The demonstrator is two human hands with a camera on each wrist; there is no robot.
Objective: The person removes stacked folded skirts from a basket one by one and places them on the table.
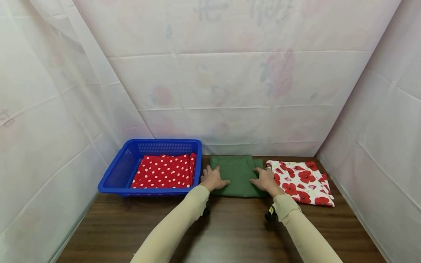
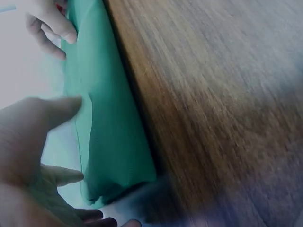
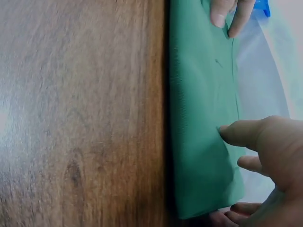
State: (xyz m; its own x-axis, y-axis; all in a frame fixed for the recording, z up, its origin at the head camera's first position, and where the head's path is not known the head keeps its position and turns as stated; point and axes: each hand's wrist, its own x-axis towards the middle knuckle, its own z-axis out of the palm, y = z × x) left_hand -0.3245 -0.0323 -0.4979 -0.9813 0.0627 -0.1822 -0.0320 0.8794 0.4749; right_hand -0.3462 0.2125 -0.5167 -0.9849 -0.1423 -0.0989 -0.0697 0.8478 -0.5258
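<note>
Left hand (image 1: 213, 179), right hand (image 1: 265, 180) spread wide at green cloth (image 1: 237, 182), lower centre of frame
Best to press sides evenly, folds flat

A folded, rectangular green fabric cloth (image 1: 237, 179) is lying flat on the brown wood-grain table (image 1: 230, 226), its layers stacking into a low pad. It is sitting between a blue plastic basket (image 1: 148, 190) on the left and a white cloth with red flowers (image 1: 307, 177) on the right. Its near edge is forming a smooth, rounded fold running left to right; at its far right, a strip of another layer is showing. The left hand (image 1: 213, 179) is spreading at its left end, the right hand (image 1: 267, 179) at its right.
</note>
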